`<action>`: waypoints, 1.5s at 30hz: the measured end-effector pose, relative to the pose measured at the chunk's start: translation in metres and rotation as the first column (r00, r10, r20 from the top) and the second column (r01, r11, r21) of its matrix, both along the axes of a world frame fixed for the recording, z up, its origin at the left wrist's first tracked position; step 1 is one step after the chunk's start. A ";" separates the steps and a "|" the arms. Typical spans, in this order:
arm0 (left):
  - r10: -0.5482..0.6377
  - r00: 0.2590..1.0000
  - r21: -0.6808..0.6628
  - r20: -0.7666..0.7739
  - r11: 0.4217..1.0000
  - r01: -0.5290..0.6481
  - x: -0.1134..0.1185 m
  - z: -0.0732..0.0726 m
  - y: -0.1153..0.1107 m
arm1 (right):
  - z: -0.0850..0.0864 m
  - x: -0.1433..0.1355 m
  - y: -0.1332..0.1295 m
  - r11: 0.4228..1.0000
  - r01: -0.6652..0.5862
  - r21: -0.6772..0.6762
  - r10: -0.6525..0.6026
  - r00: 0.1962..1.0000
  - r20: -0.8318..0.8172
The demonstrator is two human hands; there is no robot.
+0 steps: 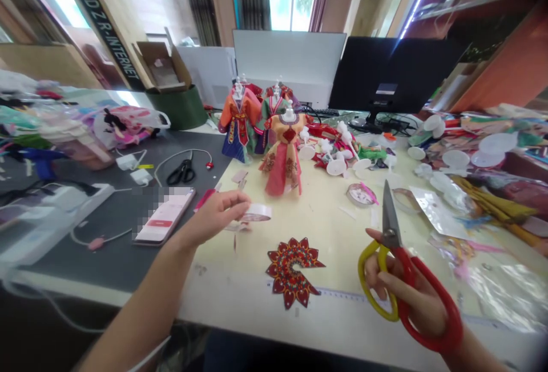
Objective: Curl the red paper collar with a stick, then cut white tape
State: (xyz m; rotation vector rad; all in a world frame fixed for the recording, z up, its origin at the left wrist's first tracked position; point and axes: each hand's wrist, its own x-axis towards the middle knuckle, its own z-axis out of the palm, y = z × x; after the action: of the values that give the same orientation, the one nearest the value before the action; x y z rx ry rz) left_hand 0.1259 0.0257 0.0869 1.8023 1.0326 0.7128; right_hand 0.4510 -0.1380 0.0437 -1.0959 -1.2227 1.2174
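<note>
**Colours and Patterns**

Scissors (pixel 400 280): one yellow handle loop, one red, steel-grey blade. Collar piece (pixel 293 272), at 9 o'clock from the scissors: dark red petals with dotted multicolour ornament. Doll dress (pixel 283 158), at 12 o'clock: peach-pink with red floral trim. Tape roll (pixel 259 212): white.

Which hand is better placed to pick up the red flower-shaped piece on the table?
Probably the left hand: it holds only a small tape roll and hovers near the flower-shaped piece. The right hand is occupied gripping the scissors.
</note>
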 end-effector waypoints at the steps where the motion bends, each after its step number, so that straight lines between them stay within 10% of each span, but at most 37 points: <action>1: 0.024 0.999 -0.011 0.028 1.000 -0.023 -0.002 0.000 0.001 | 0.001 -0.002 0.003 1.000 -0.016 -0.002 0.016 1.000 0.012; 8: 0.217 0.946 -0.025 0.239 0.976 -0.218 0.000 0.000 0.011 | 0.011 -0.025 0.032 0.990 -0.137 -0.026 0.138 0.989 0.042; 15: -0.001 0.960 0.069 0.279 0.997 -0.020 0.064 0.002 0.005 | 0.024 -0.044 0.070 0.979 0.173 0.111 -0.192 0.963 0.187; 22: -0.105 0.970 0.328 0.219 0.944 0.028 0.102 -0.024 -0.009 | 0.012 -0.060 0.086 0.988 0.115 0.098 -0.117 0.993 0.015; 28: 0.149 0.918 0.541 0.367 0.769 -0.341 0.098 -0.030 -0.015 | 0.001 -0.057 0.086 0.960 0.211 0.186 -0.225 0.973 0.055; 33: 0.111 0.935 -0.029 0.337 0.994 -0.107 0.104 -0.041 -0.021 | -0.005 -0.053 0.085 0.908 0.295 0.296 -0.332 0.940 0.081; 37: 0.117 0.820 -0.427 0.561 0.889 0.165 0.110 -0.046 -0.025 | -0.013 -0.055 0.085 0.892 0.253 0.375 -0.329 0.932 0.154; 45: 0.209 0.763 -0.462 0.612 0.877 0.130 0.108 -0.042 -0.025 | -0.011 -0.060 0.081 0.808 0.378 0.453 -0.490 0.857 0.158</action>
State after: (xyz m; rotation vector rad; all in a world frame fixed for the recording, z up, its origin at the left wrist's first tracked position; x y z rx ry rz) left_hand 0.2337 0.0008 0.0454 0.9711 0.6822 0.9233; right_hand 0.3914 -0.0569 0.0324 -1.1624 -1.2583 0.4352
